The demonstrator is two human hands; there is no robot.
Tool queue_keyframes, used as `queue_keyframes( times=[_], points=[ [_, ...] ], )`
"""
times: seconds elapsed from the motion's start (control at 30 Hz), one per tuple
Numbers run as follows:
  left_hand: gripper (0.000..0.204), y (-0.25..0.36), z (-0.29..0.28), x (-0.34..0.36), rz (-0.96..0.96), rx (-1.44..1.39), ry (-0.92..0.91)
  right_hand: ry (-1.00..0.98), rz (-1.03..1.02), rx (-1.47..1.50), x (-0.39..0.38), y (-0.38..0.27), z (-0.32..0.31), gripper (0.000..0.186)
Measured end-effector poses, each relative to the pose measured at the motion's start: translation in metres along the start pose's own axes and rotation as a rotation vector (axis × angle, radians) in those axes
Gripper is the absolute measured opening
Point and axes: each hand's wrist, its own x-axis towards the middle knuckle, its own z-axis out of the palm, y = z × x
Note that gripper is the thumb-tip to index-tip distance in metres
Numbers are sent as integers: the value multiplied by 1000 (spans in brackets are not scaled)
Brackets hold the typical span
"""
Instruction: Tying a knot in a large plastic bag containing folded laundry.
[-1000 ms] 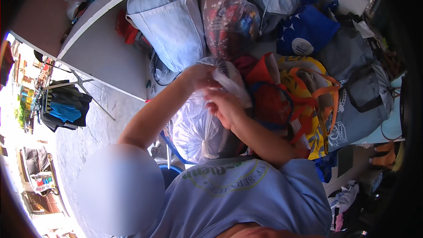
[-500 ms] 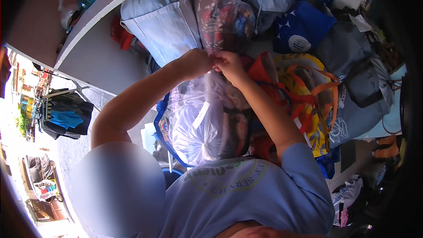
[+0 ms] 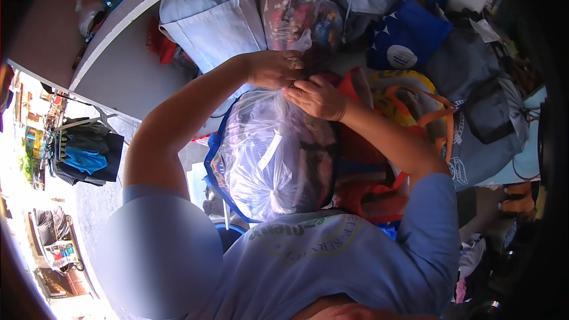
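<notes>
A clear plastic bag point(image 3: 252, 142) packed with light-coloured and dark cloth stands in front of my chest, inside a blue-rimmed carrier bag point(image 3: 214, 163). A white label strip point(image 3: 271, 151) is on its side. My left hand point(image 3: 275, 69), with a ring on one finger, is closed at the bag's gathered neck. Just below and to the right, my right hand point(image 3: 318, 96) pinches the same neck with bent fingers. A loose tuft of clear plastic point(image 3: 303, 41) sticks up beyond my left hand. The exact finger grip is partly hidden.
Beyond my hands stand a filled clear bag point(image 3: 293, 9) and a pale fabric bag point(image 3: 216, 29). To the right are a red bag point(image 3: 361, 201), a yellow bag with orange straps point(image 3: 424, 120), a blue bag point(image 3: 409, 32) and grey bags point(image 3: 483, 136). A curved white panel edge point(image 3: 127, 18) lies left.
My hands have come slightly apart: the left moved up, the right down and rightward with its elbow swung out. The plastic tuft now shows above the left hand.
</notes>
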Motion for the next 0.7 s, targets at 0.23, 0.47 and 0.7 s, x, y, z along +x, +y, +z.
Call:
queue_keyframes(
  times=[0.23,0.47,0.7],
  points=[
    [21,3,-4,-12,-301,-105,51,-5,-172,-120,25,30,17,15],
    [11,79,-21,11,-1402,-646,325,-425,250,242,35,4,5,14],
    [31,128,-22,42,-1817,-1816,825,-478,897,760,19,10,31,11]
  ],
)
